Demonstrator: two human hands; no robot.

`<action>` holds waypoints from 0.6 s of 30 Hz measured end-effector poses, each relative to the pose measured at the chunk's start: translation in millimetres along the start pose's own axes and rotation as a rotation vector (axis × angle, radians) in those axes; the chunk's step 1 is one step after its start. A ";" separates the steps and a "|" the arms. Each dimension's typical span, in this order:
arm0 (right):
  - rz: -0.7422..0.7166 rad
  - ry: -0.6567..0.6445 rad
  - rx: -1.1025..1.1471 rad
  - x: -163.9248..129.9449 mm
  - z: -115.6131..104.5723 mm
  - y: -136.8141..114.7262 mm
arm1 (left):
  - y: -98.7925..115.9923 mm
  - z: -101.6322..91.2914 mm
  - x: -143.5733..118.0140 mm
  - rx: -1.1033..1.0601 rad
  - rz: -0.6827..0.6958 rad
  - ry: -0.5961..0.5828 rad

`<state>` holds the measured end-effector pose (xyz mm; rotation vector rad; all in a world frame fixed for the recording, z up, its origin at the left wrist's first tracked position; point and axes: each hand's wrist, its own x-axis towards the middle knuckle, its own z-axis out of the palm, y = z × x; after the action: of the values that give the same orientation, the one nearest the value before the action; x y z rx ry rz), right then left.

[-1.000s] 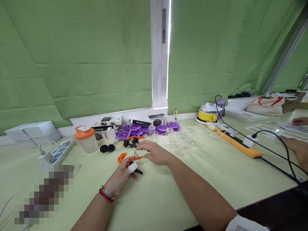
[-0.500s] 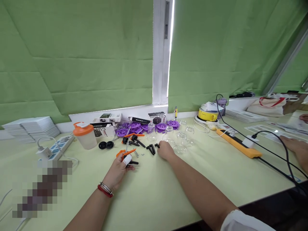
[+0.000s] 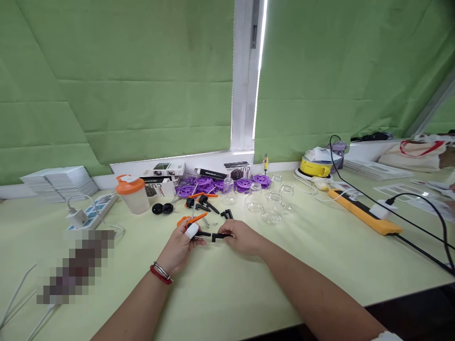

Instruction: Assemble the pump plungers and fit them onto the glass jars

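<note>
My left hand (image 3: 179, 246), with a white wrap on one finger, grips an orange and black clamp-like part (image 3: 195, 223) just above the pale green table (image 3: 227, 284). A short black plastic piece (image 3: 219, 236) is pinched in my right hand (image 3: 239, 235), its free end pointing at the left hand's part; the two parts are a few centimetres apart. More small black pieces (image 3: 226, 214) and tiny screws (image 3: 209, 220) lie just beyond my hands.
Purple discs (image 3: 205, 183), small boxes (image 3: 164, 169) and several clear glass jars (image 3: 270, 208) stand behind. An orange-lidded shaker (image 3: 132, 194) and a power strip (image 3: 93, 210) are at left. An orange power strip (image 3: 362, 213) with black cables lies at right.
My right hand reached out to the black pieces near the jars, picked one up and drew back toward my left hand. The camera view shifted slightly left.
</note>
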<state>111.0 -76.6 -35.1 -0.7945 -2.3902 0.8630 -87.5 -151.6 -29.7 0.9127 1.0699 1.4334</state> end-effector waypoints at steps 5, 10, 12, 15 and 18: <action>0.024 -0.016 0.082 1.2 4.1 -3.6 | -2.3 2.2 -0.3 0.004 0.006 -0.035; 0.045 -0.017 0.162 0.0 5.7 -3.5 | -3.1 4.6 -1.9 0.044 0.024 -0.050; 0.055 -0.022 0.184 -0.5 7.7 -2.6 | -2.0 5.9 -3.5 0.075 0.032 -0.049; 0.056 -0.023 0.189 -0.7 10.0 -1.6 | -0.6 7.1 -5.2 0.112 0.032 -0.051; 0.066 -0.016 0.196 -0.4 11.6 -2.1 | -1.3 6.2 -4.8 0.130 0.022 -0.031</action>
<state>103.6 -83.0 -41.8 -0.7942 -2.2605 1.1139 -80.6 -155.5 -29.0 1.0388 1.1436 1.3758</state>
